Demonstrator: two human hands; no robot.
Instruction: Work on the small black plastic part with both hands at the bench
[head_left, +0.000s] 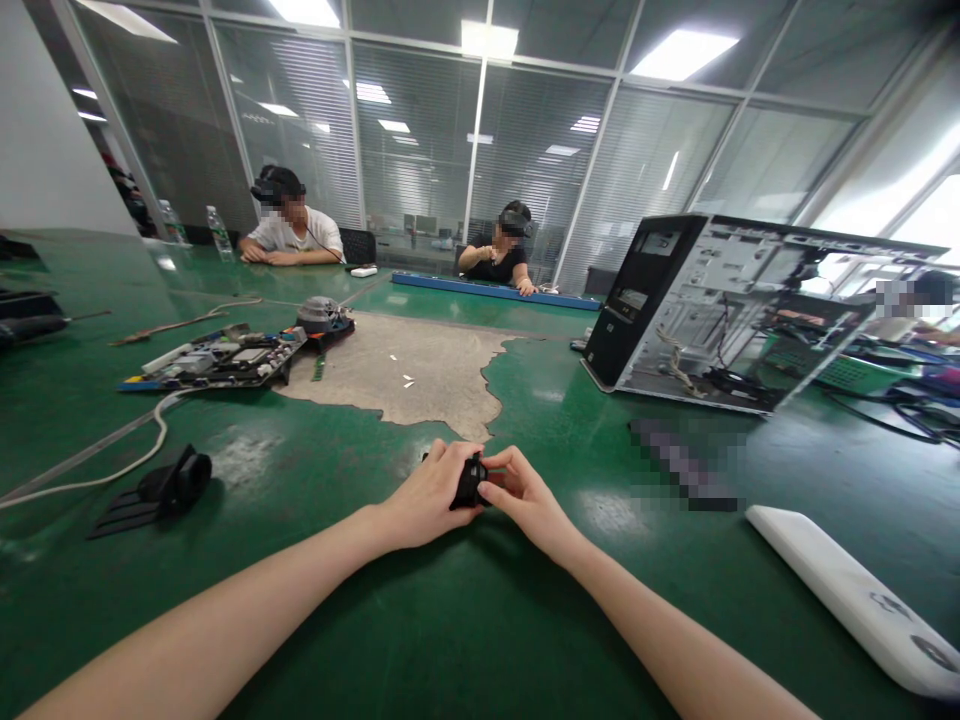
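A small black object is between my hands, low over the green table. My left hand wraps over its left side, fingers closed round it. From the right, my right hand pinches its edge with the thumb and a bent finger. What the object is cannot be made out, since the fingers cover much of it. A black plastic part with a round end lies on the table to the left.
A circuit board and a pale cable lie left. An open computer case stands right, beyond a long white object. A bare patch marks the tabletop. Two people sit across, near a blue bar.
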